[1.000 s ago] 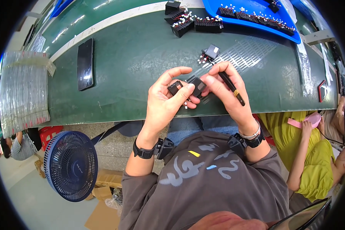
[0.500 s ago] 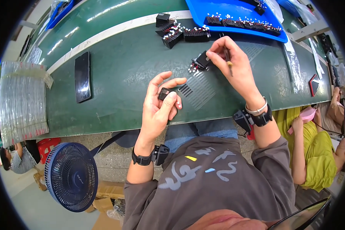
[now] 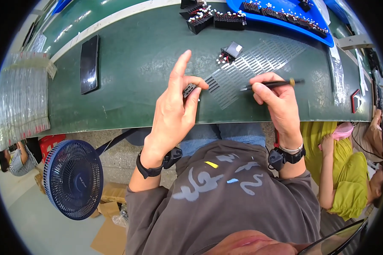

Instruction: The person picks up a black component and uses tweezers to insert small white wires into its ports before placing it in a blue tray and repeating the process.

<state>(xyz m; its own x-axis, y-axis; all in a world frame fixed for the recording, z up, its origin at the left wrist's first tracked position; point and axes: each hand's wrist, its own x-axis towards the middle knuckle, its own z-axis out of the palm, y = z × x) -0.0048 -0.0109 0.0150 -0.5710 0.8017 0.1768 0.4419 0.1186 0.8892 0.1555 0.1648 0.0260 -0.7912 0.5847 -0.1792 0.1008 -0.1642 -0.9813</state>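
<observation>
Raised over the bench's near edge, my left hand (image 3: 171, 104) pinches a small black block (image 3: 189, 90) between thumb and fingers, its index finger pointing up. To its right, my right hand (image 3: 278, 98) is closed round slim dark tweezers (image 3: 281, 84) with a gold-coloured band, the tips pointing left. Between and beyond the hands lies a clear sheet (image 3: 264, 59) with rows of short strips; a few dark strips (image 3: 212, 84) show at its left end. Just past the sheet's edge rests another black block (image 3: 234, 49) with a pale top face, beside red-and-black wires with white connectors (image 3: 223, 56).
Rows of black blocks (image 3: 230, 21) with wires stand at the back, beside a blue tray (image 3: 281, 22) holding more. A dark phone (image 3: 89, 63) and bundled clear plastic strips (image 3: 21, 97) lie left. A fan (image 3: 74, 178) stands below the bench edge; a person in yellow-green (image 3: 349, 170) sits right.
My right hand has come back from the wired block toward me, leaving it on the bench, and the tweezers now lie nearly level. My left hand has turned the held block. The view has shifted.
</observation>
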